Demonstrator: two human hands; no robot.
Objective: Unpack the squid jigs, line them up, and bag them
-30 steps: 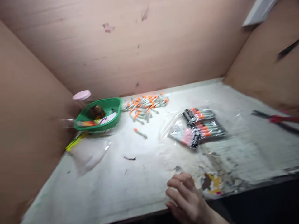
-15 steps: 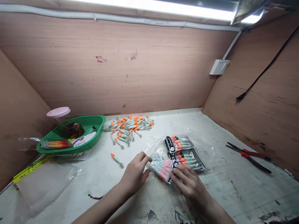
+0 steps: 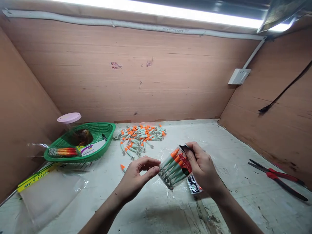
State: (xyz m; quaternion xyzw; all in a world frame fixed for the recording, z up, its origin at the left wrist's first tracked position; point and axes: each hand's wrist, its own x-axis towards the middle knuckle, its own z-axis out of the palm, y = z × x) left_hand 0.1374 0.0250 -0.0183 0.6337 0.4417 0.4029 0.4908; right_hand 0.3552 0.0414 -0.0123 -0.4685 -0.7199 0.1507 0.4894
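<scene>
A clear packet of orange-and-white fishing lures [image 3: 173,168] is lifted above the white table [image 3: 151,201] between both hands. My right hand [image 3: 202,167] grips its black header end. My left hand [image 3: 136,177] pinches the packet's hook end with thumb and forefinger. Another packet [image 3: 194,187] lies on the table under my right hand, partly hidden. A loose heap of the same lures [image 3: 140,135] lies at the back of the table, and one single lure [image 3: 123,167] lies just left of my left hand.
A green basket [image 3: 102,148] at the left holds a packet and a card, with a pink-lidded jar [image 3: 69,118] behind it. Clear bags and a yellow strip [image 3: 36,177] lie at front left. Red-handled pliers [image 3: 278,179] lie at the right. Wooden walls close in three sides.
Both hands reached the packets on the table, then lifted one packet up off the pile. The camera view tilted up and steadied.
</scene>
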